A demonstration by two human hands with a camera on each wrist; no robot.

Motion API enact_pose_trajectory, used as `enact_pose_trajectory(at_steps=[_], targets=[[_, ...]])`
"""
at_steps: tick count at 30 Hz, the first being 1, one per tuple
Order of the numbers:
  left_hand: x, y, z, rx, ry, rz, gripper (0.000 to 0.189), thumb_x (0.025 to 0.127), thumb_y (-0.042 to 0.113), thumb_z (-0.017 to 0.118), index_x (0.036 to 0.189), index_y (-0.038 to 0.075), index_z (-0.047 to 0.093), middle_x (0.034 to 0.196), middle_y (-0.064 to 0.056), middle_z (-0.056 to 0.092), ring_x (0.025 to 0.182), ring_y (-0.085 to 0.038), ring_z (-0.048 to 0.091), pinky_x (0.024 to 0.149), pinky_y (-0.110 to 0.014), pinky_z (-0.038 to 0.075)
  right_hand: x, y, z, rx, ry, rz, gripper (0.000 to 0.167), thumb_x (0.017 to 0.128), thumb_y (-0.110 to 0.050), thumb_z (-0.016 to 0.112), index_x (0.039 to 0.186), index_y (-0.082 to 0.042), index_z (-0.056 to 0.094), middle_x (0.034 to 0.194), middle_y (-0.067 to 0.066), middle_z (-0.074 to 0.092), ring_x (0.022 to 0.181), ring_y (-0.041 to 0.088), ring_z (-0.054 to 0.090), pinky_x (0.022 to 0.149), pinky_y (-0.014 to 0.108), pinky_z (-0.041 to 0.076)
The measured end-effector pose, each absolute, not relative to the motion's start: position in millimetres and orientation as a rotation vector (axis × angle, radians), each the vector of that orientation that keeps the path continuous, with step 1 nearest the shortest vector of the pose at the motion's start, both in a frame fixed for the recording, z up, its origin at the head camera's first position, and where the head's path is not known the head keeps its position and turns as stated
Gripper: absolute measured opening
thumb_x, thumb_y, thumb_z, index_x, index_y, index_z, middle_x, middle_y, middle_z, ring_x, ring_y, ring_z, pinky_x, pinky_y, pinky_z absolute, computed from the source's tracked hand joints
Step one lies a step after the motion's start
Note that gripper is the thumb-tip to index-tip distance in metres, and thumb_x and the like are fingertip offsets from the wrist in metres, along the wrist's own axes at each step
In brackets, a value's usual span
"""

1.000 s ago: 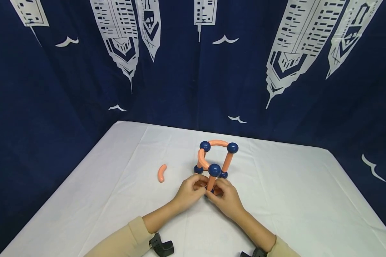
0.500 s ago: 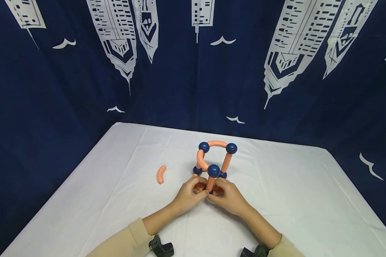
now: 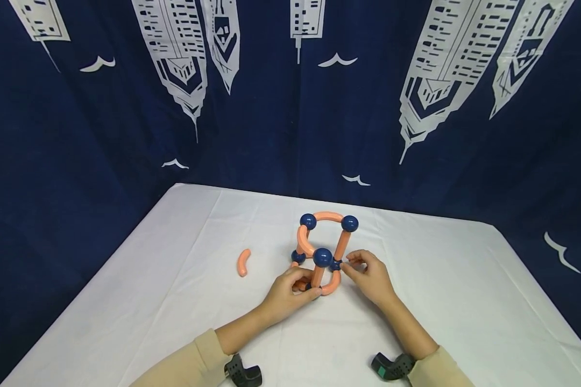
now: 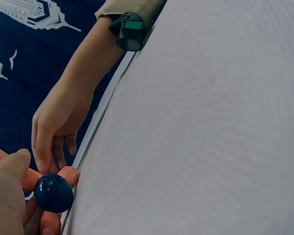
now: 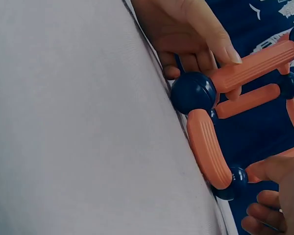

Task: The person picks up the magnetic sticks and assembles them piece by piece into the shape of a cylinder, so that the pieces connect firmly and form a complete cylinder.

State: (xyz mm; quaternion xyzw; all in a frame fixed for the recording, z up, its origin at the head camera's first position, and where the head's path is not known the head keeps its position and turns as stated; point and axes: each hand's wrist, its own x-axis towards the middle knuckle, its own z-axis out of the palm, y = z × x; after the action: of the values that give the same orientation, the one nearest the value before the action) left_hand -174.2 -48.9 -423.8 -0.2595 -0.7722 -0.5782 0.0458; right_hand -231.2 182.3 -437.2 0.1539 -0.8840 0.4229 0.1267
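A box-like frame of straight and curved orange magnetic rods (image 3: 342,244) and dark blue balls (image 3: 322,257) stands on the table. My left hand (image 3: 284,294) holds its near lower corner; the thumb lies along an orange rod (image 5: 257,63) beside a blue ball (image 5: 193,93). My right hand (image 3: 372,279) is at the lower right ball (image 3: 335,265), its thumb and forefinger tips beside it and the other fingers loosely bent. Between these two lower balls runs a curved rod (image 5: 209,147). The left fingertips are partly hidden behind the frame.
A loose curved orange rod (image 3: 243,262) lies left of the frame on the white-covered table (image 3: 174,301). Behind the table hangs a navy cloth (image 3: 271,134) printed with white buildings. Each wrist wears a black camera (image 3: 392,366).
My right hand has left the near lower corner and moved right and back to the lower right ball, uncovering the curved rod. The left hand keeps its hold.
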Motion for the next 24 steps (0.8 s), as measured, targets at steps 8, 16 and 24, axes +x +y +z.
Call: enact_pose_trajectory(at_steps=[8,16,24], targets=[[-192.5,-47.9,-457.6,-0.747,-2.382,-1.698,0.026,0.084,0.011,0.077,0.106,0.001,0.067,0.096,-0.008,0.062,0.083,-0.030,0.057,0.072,-0.034,0.049,-233.8,179.2,-447.5,0.561,-2.577,1.400,0.048,0.091,-0.019,0.070,0.134,-0.003,0.056,0.121,0.014,0.065,0.114,0.032,0.057,0.088,0.049,0.046],[-194.2,-50.0,-458.9,-0.759,-2.370,-1.646,0.025,0.084,0.017,0.078,0.104,0.005,0.069,0.092,-0.001,0.061,0.081,-0.015,0.054,0.070,-0.025,0.047,-232.5,173.8,-452.7,0.513,-2.558,1.408,0.039,0.090,-0.018,0.070,0.125,-0.004,0.061,0.114,0.010,0.067,0.108,0.028,0.061,0.086,0.044,0.046],[-194.9,-51.2,-459.3,-0.682,-2.374,-1.457,0.024,0.082,0.017,0.078,0.100,0.005,0.068,0.096,-0.005,0.059,0.083,-0.017,0.052,0.072,-0.027,0.047,-231.7,173.9,-452.4,0.413,-2.504,1.423,0.024,0.094,-0.016,0.066,0.112,-0.001,0.067,0.111,0.013,0.068,0.099,0.027,0.063,0.078,0.027,0.052]])
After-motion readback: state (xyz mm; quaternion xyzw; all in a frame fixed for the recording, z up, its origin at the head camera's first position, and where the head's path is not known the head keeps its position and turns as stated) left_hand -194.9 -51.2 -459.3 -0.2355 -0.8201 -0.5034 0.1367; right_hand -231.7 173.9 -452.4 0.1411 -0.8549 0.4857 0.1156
